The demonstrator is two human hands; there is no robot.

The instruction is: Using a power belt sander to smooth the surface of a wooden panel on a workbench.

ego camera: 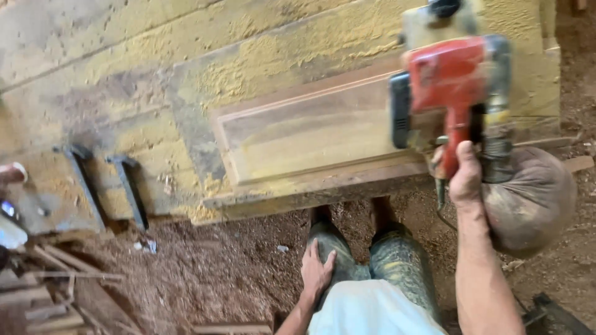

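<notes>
**Sander lifted off the panel, one hand at rest**

My right hand (465, 177) is closed round the grip of a red belt sander (453, 93), its brown dust bag (531, 201) hanging just beside my wrist. My left hand (316, 270) lies open and empty on my thigh. Ahead of both, the wooden panel (304, 133) rests on the dust-caked workbench (124, 93). I judge sanding is under way; the next pass calls for a level, steady set-down.

Right hand (467, 177) gripping red belt sander (450, 93) over wood panel (304, 133) — left hand (316, 273) resting on thigh, sawdust everywhere
</notes>
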